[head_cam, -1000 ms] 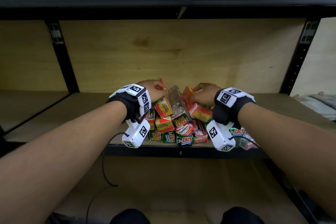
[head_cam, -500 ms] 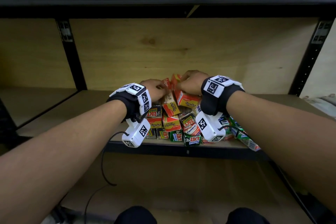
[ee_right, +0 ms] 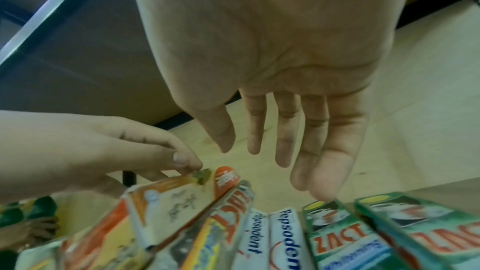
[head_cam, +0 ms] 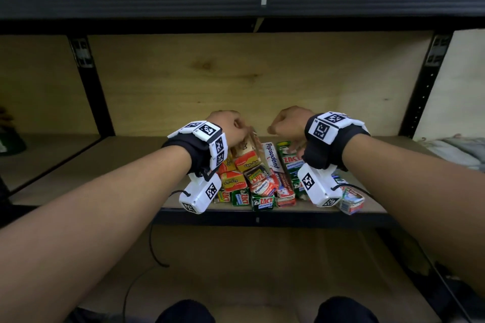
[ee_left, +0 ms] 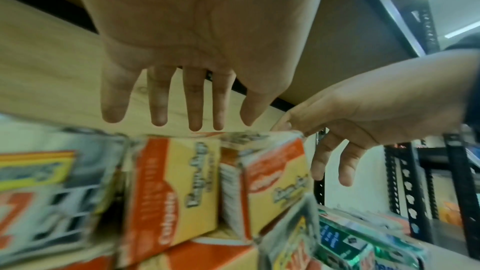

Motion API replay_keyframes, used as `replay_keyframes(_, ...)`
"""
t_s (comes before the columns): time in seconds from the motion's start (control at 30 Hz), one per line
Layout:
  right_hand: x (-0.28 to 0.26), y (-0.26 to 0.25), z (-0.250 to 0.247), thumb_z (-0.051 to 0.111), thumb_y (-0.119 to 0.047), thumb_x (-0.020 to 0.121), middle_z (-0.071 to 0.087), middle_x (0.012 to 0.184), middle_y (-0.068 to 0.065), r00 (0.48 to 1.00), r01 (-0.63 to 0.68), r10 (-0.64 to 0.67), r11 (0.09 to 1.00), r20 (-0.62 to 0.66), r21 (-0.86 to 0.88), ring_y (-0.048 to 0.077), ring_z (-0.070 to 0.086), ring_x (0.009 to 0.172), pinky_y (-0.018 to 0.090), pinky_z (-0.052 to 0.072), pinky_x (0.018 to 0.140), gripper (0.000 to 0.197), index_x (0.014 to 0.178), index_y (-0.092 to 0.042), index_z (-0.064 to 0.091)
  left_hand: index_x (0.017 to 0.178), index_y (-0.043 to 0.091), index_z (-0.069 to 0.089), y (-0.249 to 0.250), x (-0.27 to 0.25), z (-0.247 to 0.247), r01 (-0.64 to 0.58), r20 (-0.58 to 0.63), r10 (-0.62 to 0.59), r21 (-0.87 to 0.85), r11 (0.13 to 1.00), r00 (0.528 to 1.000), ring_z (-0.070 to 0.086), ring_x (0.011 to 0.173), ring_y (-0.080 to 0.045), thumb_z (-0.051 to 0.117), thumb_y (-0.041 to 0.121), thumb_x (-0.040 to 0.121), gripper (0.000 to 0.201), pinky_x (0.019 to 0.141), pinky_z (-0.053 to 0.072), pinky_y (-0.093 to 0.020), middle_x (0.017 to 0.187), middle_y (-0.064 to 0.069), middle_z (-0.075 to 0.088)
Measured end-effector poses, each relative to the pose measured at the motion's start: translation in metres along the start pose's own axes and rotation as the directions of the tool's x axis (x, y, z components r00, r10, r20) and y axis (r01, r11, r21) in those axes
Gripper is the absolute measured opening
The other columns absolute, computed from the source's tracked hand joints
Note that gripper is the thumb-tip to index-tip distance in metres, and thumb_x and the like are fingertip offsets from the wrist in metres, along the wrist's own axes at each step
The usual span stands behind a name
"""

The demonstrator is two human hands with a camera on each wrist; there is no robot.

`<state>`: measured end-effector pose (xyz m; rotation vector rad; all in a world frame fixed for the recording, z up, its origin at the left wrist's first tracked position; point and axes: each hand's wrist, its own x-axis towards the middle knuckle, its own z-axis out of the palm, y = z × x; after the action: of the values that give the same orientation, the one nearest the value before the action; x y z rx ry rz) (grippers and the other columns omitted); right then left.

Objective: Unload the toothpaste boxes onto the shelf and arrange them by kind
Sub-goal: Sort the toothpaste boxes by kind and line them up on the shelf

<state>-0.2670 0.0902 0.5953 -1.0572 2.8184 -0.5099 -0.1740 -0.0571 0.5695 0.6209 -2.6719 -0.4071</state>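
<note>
A pile of toothpaste boxes lies on the wooden shelf [head_cam: 126,173]. It has orange-and-yellow boxes [head_cam: 245,162] on the left, a white Pepsodent box [head_cam: 273,158] in the middle and green Zact boxes [head_cam: 291,162] on the right. My left hand [head_cam: 231,127] hovers over the pile's back left. Its straight fingers [ee_left: 194,118] reach the far end of a tilted orange box [ee_right: 171,202]. My right hand [head_cam: 288,123] hangs over the green Zact boxes [ee_right: 345,239] with relaxed fingers [ee_right: 283,151] and holds nothing.
A black upper shelf beam [head_cam: 236,0] runs overhead, with black uprights [head_cam: 91,92] [head_cam: 425,92] on both sides. A plywood back panel [head_cam: 262,73] closes the bay. Grey cloth [head_cam: 456,149] lies on the shelf at the far right. A black cable [head_cam: 154,252] hangs below.
My right hand carried an orange box leftward onto the pile, has let it go and has drawn back to the right. The left hand stays at the pile's top.
</note>
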Motion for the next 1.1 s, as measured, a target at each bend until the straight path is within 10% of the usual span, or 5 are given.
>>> replay_keyframes(0.2,-0.007,0.057,-0.009,0.056,-0.031,0.089,0.07,0.109,0.01,0.994,-0.107,0.108,0.988,0.008,-0.116,0.026,0.071,0.083,0.041,0.059,0.084,0.035,0.114,-0.008,0.067,0.1,0.02,0.068,0.054,0.007,0.02,-0.132,0.062,0.127,0.093,0.987,0.99,0.062,0.091,-0.021,0.054,0.036,0.09,0.025,0.078,0.052,-0.029,0.099,0.001,0.067)
replay_keyframes(0.37,-0.012,0.097,0.002,0.055,-0.044,0.091,0.068,0.083,0.007,0.981,-0.156,0.178,0.958,0.074,-0.24,0.019,0.057,0.057,0.027,0.047,0.059,0.035,0.084,-0.011,0.063,0.102,0.017,0.066,0.087,0.019,0.045,-0.171,0.16,0.15,0.129,0.977,0.976,0.061,0.093,-0.021,0.053,0.039,0.093,0.027,0.079,0.052,-0.032,0.101,-0.001,0.065)
replay_keyframes(0.6,-0.019,0.116,0.028,0.065,-0.061,0.079,0.057,0.129,0.007,0.977,-0.159,0.173,0.98,0.121,-0.116,0.027,0.058,0.11,0.038,0.05,0.094,0.073,0.134,-0.016,0.049,0.088,0.02,0.05,0.097,0.036,0.109,-0.068,0.264,0.005,0.23,0.971,0.965,0.048,0.08,-0.02,0.056,0.041,0.091,0.023,0.072,0.042,-0.031,0.089,-0.001,0.052)
replay_keyframes(0.7,-0.018,0.121,0.031,0.066,-0.054,0.08,0.057,0.129,0.008,0.983,-0.151,0.157,0.987,0.1,-0.059,0.028,0.058,0.111,0.038,0.05,0.094,0.068,0.133,-0.015,0.05,0.074,0.023,0.046,0.095,0.039,0.123,-0.056,0.303,-0.023,0.25,0.967,0.953,0.045,0.084,-0.019,0.051,0.042,0.093,0.028,0.075,0.04,-0.03,0.076,0.001,0.047)
replay_keyframes(1.1,-0.027,0.166,0.016,0.062,-0.041,0.081,0.068,0.113,0.017,0.963,-0.265,0.249,0.94,0.101,0.213,0.033,0.067,0.102,0.05,0.054,0.091,0.05,0.119,-0.009,0.066,0.098,0.019,0.047,0.109,0.044,0.129,-0.011,0.324,-0.047,0.175,0.984,0.945,0.047,0.088,-0.019,0.059,0.039,0.091,0.024,0.077,0.038,-0.028,0.1,-0.003,0.05)
